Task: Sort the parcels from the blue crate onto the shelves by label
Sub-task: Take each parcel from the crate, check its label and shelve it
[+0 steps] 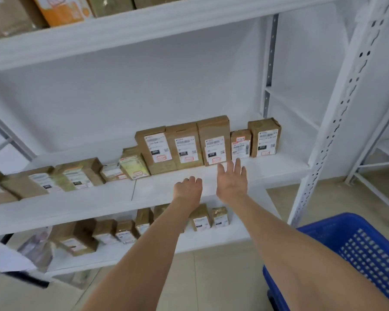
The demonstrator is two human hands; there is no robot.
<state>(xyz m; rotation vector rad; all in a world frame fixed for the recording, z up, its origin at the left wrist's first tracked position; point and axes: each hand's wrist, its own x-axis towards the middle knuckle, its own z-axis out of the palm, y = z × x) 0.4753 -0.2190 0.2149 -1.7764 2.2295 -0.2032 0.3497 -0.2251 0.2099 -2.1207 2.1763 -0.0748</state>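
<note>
White steel racking fills the wall, and the middle shelf (267, 169) carries a row of brown cardboard parcels (184, 145) stood on end with their white labels facing outward, probably so that each can be read from the aisle. Near the row's right end a small parcel (240, 143) sits between two taller ones. The person's right hand (231, 179) reaches toward it with fingers straight and spread, gripping nothing, its tips just in front of the box; whether they touch it I cannot tell. The left hand (188, 187) hovers beside it over bare shelf, fingers curled under, with no parcel showing in it. The blue crate (357, 250) stands on the floor at the person's right, its contents out of sight. More parcels line the lower shelf (211, 240).
</note>
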